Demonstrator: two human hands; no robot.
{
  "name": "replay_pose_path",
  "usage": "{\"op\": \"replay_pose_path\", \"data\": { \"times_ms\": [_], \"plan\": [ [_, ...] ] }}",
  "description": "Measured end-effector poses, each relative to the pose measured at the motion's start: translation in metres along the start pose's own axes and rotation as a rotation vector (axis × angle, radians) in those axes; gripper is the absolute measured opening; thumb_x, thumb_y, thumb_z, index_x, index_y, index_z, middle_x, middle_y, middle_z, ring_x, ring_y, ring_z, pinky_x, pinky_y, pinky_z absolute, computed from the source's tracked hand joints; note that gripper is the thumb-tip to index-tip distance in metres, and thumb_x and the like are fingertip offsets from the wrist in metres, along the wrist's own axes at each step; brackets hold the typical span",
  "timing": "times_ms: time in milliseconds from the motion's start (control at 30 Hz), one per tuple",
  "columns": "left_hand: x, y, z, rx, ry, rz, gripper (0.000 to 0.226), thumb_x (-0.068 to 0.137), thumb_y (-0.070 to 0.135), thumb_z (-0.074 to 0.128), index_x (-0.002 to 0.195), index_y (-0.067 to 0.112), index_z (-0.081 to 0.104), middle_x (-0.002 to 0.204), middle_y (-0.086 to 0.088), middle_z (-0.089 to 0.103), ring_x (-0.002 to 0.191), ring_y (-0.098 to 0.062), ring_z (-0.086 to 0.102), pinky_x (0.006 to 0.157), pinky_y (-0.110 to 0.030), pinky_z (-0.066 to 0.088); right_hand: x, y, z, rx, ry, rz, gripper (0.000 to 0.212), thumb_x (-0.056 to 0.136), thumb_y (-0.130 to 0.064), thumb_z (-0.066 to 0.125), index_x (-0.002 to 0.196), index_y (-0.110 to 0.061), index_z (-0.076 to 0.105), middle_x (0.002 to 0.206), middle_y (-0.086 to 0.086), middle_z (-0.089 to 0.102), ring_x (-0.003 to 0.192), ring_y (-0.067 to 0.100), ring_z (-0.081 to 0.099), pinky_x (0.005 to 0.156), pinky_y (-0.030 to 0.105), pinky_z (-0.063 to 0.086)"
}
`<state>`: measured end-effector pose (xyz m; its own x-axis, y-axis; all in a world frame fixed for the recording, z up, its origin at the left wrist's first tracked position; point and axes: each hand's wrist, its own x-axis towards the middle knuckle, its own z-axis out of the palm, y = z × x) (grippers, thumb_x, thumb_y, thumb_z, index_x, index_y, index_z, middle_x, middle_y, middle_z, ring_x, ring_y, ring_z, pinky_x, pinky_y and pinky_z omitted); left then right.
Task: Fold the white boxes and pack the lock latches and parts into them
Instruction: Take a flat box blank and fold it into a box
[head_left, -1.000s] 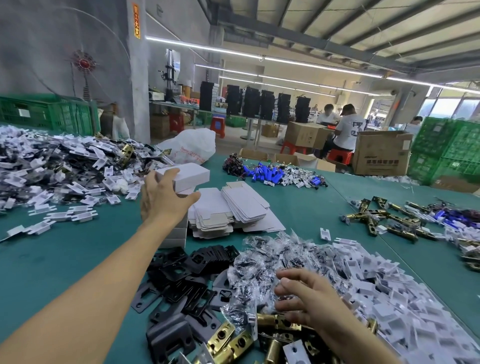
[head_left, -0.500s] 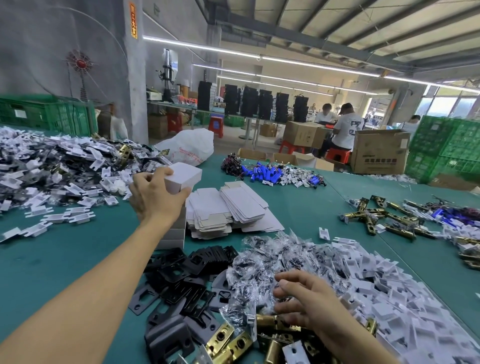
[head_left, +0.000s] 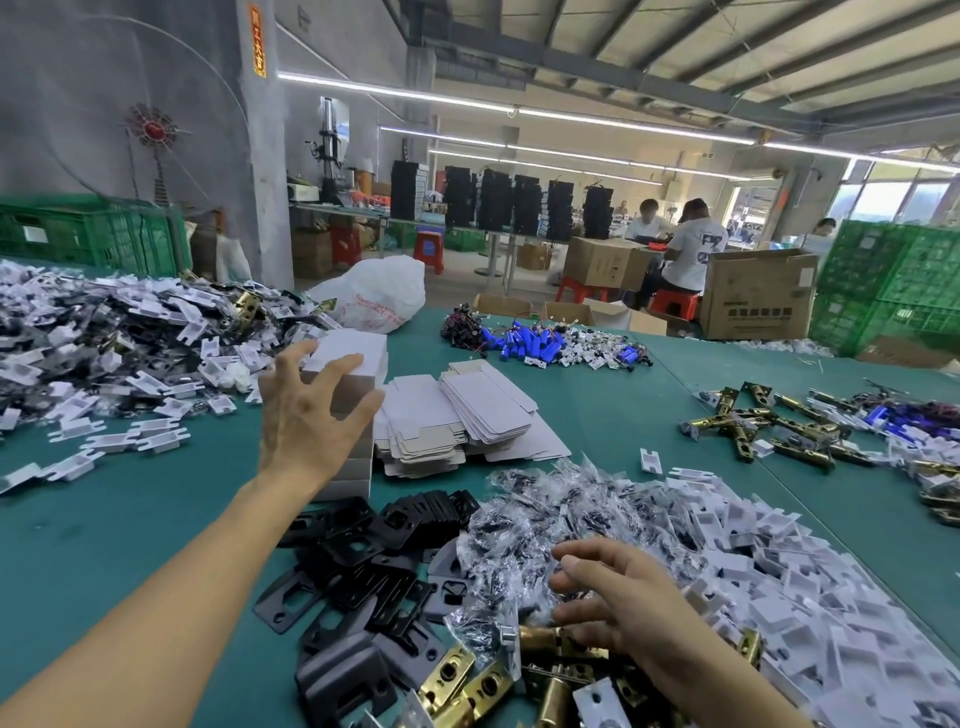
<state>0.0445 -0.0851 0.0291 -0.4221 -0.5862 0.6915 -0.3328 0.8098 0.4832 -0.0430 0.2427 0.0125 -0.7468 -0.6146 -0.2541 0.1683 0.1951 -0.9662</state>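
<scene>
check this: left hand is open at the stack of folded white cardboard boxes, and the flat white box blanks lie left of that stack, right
Not quite. The head view shows the flat white cardboard box blanks lying to the right of the stack of folded white cardboard boxes, not left of it. The rest holds: the left hand is open, fingers spread at the stack.

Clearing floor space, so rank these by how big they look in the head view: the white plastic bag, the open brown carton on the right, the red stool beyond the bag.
1-2. Brown carton and white plastic bag: they look alike and the bag is nearer, so unranked.
3. Red stool: clearly smallest.
</scene>
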Motion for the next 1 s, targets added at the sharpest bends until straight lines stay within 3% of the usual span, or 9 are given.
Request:
{"op": "replay_pose_path", "data": {
  "times_ms": [133, 267, 367, 433, 500, 600, 733, 1000],
  "plan": [
    [0.007, -0.001, -0.003, 0.082, -0.024, 0.059, 0.052, 0.077, 0.056, 0.075, 0.116, 0.021, 0.071, 0.134, -0.014, 0.046, 0.12, -0.044, 0.042, 0.089, -0.048, 0.043, 0.001, 0.0, 0.002, 0.003, -0.006, 0.006, 0.013, 0.094, -0.009, 0.063, 0.106, -0.008, 0.068, 0.096, 0.019, 0.07, 0.07, 0.028, 0.069, 0.057, 0.031, 0.054],
    [0.02, -0.002, -0.003, -0.011, -0.075, 0.095, 0.049, 0.072, 0.047, 0.083, 0.104, 0.012, 0.07, 0.138, -0.016, 0.055, 0.131, -0.044, 0.043, 0.102, -0.056, 0.04, 0.002, 0.0, 0.001, 0.021, -0.014, 0.005, 0.014, 0.094, -0.008, 0.062, 0.106, -0.007, 0.069, 0.094, 0.019, 0.069, 0.072, 0.031, 0.068, 0.056, 0.032, 0.053],
    [0.029, -0.005, -0.004, -0.055, -0.103, 0.108, 0.056, 0.064, 0.054, 0.078, 0.099, 0.011, 0.07, 0.114, -0.014, 0.071, 0.117, -0.038, 0.056, 0.09, -0.046, 0.045, 0.003, 0.001, 0.0, 0.024, -0.01, 0.0, 0.013, 0.094, -0.008, 0.062, 0.105, -0.007, 0.069, 0.094, 0.019, 0.07, 0.071, 0.03, 0.068, 0.056, 0.032, 0.053],
    [0.03, -0.007, -0.006, -0.072, -0.095, 0.108, 0.054, 0.062, 0.05, 0.082, 0.099, 0.012, 0.073, 0.109, -0.008, 0.074, 0.11, -0.033, 0.059, 0.082, -0.04, 0.044, 0.004, 0.002, 0.001, 0.031, -0.007, 0.002, 0.013, 0.094, -0.009, 0.063, 0.105, -0.006, 0.069, 0.094, 0.019, 0.07, 0.07, 0.03, 0.068, 0.054, 0.031, 0.053],
    [0.031, -0.007, -0.01, -0.099, -0.114, 0.116, 0.054, 0.062, 0.044, 0.086, 0.106, 0.014, 0.076, 0.114, -0.006, 0.074, 0.111, -0.031, 0.06, 0.085, -0.039, 0.046, 0.006, 0.003, 0.002, 0.041, -0.001, 0.003, 0.013, 0.093, -0.009, 0.064, 0.105, -0.007, 0.069, 0.092, 0.018, 0.07, 0.069, 0.029, 0.068, 0.052, 0.03, 0.052],
    [0.034, -0.011, -0.021, -0.142, -0.208, 0.166, 0.059, 0.064, 0.033, 0.087, 0.117, 0.011, 0.073, 0.125, -0.011, 0.069, 0.118, -0.029, 0.061, 0.104, -0.04, 0.046, 0.008, 0.005, 0.002, 0.037, 0.001, 0.002, 0.013, 0.093, -0.01, 0.064, 0.105, -0.008, 0.07, 0.092, 0.018, 0.071, 0.068, 0.028, 0.068, 0.052, 0.029, 0.052],
    [0.035, -0.019, -0.035, -0.194, -0.259, 0.185, 0.053, 0.07, 0.017, 0.087, 0.12, 0.009, 0.071, 0.13, -0.015, 0.065, 0.117, -0.015, 0.057, 0.106, -0.031, 0.041, 0.01, 0.007, 0.003, 0.024, -0.005, 0.0, 0.014, 0.094, -0.011, 0.064, 0.106, -0.009, 0.069, 0.091, 0.016, 0.071, 0.069, 0.027, 0.068, 0.052, 0.029, 0.051],
    [0.029, -0.018, -0.021, -0.246, -0.153, 0.133, 0.039, 0.079, 0.004, 0.081, 0.116, 0.012, 0.074, 0.136, -0.018, 0.056, 0.125, -0.035, 0.052, 0.102, -0.039, 0.044, 0.012, 0.009, 0.002, 0.029, -0.018, -0.004, 0.015, 0.094, -0.01, 0.064, 0.108, -0.007, 0.068, 0.09, 0.017, 0.071, 0.07, 0.03, 0.069, 0.049, 0.029, 0.049]
  ]
}}
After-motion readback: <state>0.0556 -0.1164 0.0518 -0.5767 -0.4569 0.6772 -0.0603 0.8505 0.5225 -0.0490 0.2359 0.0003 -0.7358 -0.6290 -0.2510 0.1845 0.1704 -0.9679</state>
